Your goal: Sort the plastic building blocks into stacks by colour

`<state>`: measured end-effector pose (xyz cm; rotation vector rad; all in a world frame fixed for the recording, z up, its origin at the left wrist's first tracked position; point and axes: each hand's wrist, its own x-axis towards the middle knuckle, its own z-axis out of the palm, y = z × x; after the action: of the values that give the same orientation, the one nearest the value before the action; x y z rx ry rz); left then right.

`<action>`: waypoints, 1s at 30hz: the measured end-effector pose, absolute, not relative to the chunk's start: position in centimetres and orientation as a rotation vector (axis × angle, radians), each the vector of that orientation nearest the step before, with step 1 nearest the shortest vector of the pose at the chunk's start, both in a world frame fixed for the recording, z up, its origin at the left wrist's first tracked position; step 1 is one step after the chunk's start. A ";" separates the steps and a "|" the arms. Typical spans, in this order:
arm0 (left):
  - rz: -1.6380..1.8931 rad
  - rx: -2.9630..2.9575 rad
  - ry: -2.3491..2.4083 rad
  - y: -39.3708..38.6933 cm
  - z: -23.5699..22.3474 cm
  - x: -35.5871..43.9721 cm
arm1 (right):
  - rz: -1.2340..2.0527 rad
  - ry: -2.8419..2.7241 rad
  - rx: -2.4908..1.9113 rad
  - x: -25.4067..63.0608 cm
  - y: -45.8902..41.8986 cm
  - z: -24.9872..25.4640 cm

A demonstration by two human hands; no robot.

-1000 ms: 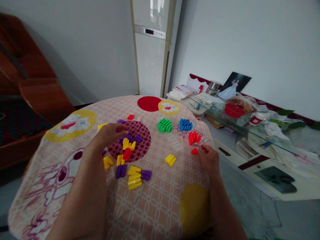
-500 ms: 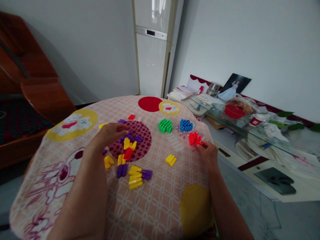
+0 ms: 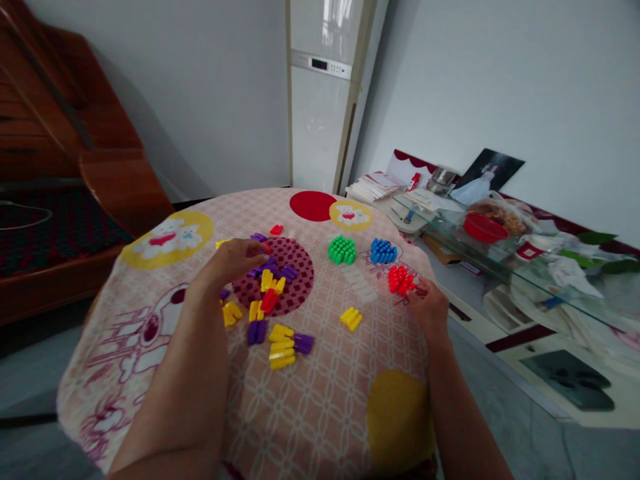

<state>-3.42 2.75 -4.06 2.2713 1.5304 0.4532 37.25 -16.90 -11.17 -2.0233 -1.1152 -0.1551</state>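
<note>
My left hand (image 3: 235,260) hovers at the left of the table, fingers stretched out over purple plastic toy blocks (image 3: 289,273). A red block partly shows by its fingertips; no grip on it is visible. Nearer me lie yellow blocks (image 3: 283,355), more purple blocks (image 3: 257,331) and a red block (image 3: 269,302). On the right, my right hand (image 3: 431,307) has its fingertips beside a cluster of standing red blocks (image 3: 400,280), its fingers slightly apart. Beyond are a blue cluster (image 3: 383,251) and a green cluster (image 3: 343,249). Yellow blocks (image 3: 351,319) lie apart near the middle.
A patterned cloth (image 3: 320,400) covers the rounded table. At right stands a glass-topped cabinet (image 3: 530,270) carrying papers, a red bowl (image 3: 485,227) and a photo (image 3: 490,175). A wooden chair (image 3: 125,190) is at left, and a tall white appliance (image 3: 320,127) behind.
The view has shifted slightly, moving everything rightward in the picture. My right fingertips have drawn back a little from the red cluster, which looks more compact. My left hand stays by the purple blocks.
</note>
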 end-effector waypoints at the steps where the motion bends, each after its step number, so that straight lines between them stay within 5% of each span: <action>1: 0.463 2.272 1.537 2.6 -4.0 -3.4 | -0.193 -1.121 -2.010 37.0 -17.1 -11.1; 9: 0.510 2.299 1.511 2.1 -4.0 -3.3 | -0.414 -1.363 -1.768 32.1 -16.9 -8.7; 18: 0.503 2.309 1.515 2.2 -4.1 -3.6 | 0.232 -1.859 -1.499 23.0 -13.9 -7.4; 30: 0.462 2.302 1.510 2.8 -4.2 -3.4 | 0.188 -2.532 -1.203 11.6 -9.4 -9.1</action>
<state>-3.42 2.83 -4.24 2.3020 1.5101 0.4623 11.62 -9.40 -9.10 -1.2029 -2.5323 0.1883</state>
